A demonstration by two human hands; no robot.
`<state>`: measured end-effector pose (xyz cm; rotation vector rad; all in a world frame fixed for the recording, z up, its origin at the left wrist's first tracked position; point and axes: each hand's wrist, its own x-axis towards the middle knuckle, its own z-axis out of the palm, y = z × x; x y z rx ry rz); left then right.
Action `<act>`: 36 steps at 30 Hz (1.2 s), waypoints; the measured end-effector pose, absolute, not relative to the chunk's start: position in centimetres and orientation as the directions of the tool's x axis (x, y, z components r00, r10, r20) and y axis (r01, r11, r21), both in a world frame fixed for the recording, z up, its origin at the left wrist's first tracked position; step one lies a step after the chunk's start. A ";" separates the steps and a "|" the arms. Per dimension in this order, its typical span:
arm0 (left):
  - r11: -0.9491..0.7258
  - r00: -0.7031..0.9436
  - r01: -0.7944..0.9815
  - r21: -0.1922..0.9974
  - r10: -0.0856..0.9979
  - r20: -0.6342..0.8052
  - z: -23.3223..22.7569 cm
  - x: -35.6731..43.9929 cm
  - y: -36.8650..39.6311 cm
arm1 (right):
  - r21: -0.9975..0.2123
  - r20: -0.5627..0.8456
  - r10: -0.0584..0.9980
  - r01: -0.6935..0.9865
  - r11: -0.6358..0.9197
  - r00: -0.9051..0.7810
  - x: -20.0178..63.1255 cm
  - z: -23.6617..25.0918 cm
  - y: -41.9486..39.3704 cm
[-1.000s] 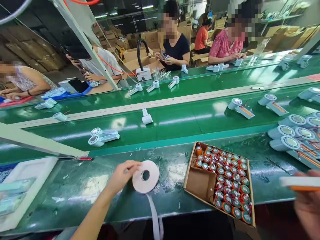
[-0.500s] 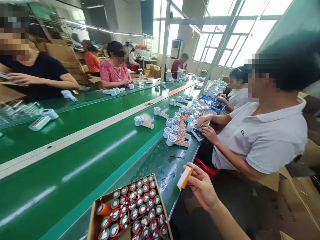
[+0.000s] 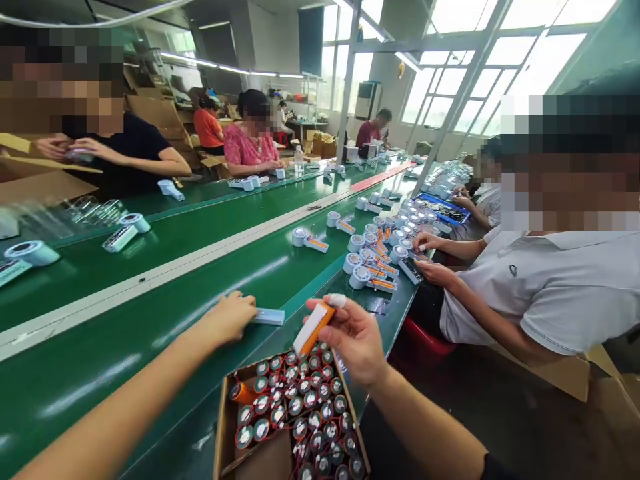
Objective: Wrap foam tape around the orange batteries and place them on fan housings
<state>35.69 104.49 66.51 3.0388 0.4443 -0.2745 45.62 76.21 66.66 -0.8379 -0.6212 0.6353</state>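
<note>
Head view. Item: right hand (image 3: 357, 340), center of frame, grasping between thumb and fingers one orange cell (image 3: 323, 327) with a white strip along its face; one fingertip wrapped in white. Item: left hand (image 3: 233, 317), left of center, fingers curled over the near end of a pale blue unit (image 3: 270, 317); its grip is hidden from me, so I cannot tell whether it is closed. Unit lies by the green surface's edge (image 3: 273, 340). Item: cardboard box (image 3: 273, 457), lower center, partly filled with upright green-topped cells (image 3: 315, 400) and red wires; one orange cell leans at its upper left corner. Item: cluster of fan units (image 3: 359, 277), right of center, orange strips in their handles. Item: co-worker in a white shirt (image 3: 545, 293), right of frame.
</note>
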 end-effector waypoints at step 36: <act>-0.797 0.826 0.562 0.220 0.552 -0.114 63.8 41.2 106.6 | -0.139 -0.039 0.998 0.989 -0.058 0.053 50.3 63.6 90.9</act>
